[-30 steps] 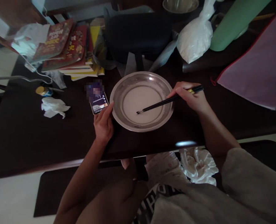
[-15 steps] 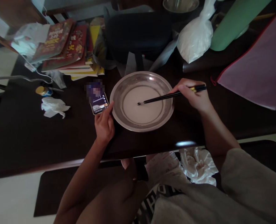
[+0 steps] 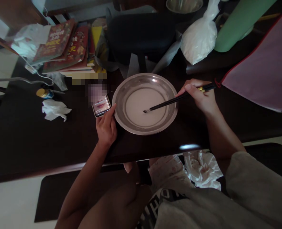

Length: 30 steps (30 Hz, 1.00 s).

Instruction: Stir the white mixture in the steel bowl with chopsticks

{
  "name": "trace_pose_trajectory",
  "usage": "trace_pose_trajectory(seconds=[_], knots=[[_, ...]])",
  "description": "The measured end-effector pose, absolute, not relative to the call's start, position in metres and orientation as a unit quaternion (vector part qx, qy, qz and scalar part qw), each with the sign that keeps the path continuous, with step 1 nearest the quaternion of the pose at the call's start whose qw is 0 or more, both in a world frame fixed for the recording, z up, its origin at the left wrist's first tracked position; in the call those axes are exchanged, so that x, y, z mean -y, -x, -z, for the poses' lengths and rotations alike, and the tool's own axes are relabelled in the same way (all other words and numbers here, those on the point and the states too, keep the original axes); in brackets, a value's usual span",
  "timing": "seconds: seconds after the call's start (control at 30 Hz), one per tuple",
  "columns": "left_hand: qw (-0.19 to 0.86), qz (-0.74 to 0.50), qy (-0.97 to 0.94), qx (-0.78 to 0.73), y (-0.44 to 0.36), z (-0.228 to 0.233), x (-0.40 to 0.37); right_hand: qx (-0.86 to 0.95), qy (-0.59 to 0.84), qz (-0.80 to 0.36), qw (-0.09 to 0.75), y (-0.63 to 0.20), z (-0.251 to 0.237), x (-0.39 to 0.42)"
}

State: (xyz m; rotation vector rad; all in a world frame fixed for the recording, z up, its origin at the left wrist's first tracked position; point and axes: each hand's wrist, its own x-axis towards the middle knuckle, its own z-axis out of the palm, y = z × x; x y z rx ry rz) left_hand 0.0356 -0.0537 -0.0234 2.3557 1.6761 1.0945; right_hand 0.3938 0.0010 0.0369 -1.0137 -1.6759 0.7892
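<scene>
A round metal basin [image 3: 121,92] with white liquid [image 3: 141,103] in its bottom sits on the dark table [image 3: 24,140]. My right hand [image 3: 201,97] grips a pair of black chopsticks [image 3: 171,101] at the basin's right rim, their tips dipped in the liquid right of centre. At the basin's left rim my left hand [image 3: 106,127] rests, fingers on the lower edge of a lit phone [image 3: 101,106] lying flat beside the basin.
A stack of books [image 3: 69,47] lies at the back left, a black bag [image 3: 141,35] behind the basin, a white plastic bag [image 3: 199,38] and a green roll [image 3: 241,22] at the back right. A pink zip folder [image 3: 262,66] is right; crumpled tissue [image 3: 55,109] and a small jar [image 3: 43,93] left.
My right hand has shifted slightly right while the chopstick tips circled in the liquid, now lower and right of centre. The phone screen shows a different picture. My left hand stays put.
</scene>
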Motion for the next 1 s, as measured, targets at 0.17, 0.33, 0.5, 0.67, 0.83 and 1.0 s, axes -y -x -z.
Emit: trace_pose_trajectory(seconds=[0.17, 0.33, 0.5, 0.67, 0.83, 1.0], knots=[[0.023, -0.359, -0.766, -0.533, -0.0377, 0.02, 0.0564, 0.72, 0.391, -0.342, 0.461, -0.3906, -0.0367, -0.0001], [0.016, -0.362, -0.765, -0.533, -0.0364, 0.0224, 0.0552, 0.679, 0.4, -0.329, 0.52, -0.3967, -0.0359, -0.0024], [-0.005, -0.366, -0.766, -0.529, -0.035, 0.0255, 0.0529, 0.706, 0.384, -0.37, 0.465, -0.3924, -0.038, 0.0006], [0.009, -0.368, -0.753, -0.546, -0.0344, 0.0247, 0.0512, 0.692, 0.417, -0.318, 0.496, -0.3958, -0.0372, -0.0012], [0.029, -0.363, -0.759, -0.54, -0.0346, 0.0227, 0.0537, 0.677, 0.394, -0.366, 0.503, -0.3948, -0.0372, 0.0], [0.032, -0.364, -0.765, -0.531, -0.0359, 0.02, 0.0575, 0.709, 0.403, -0.328, 0.476, -0.3932, -0.0382, 0.0001]])
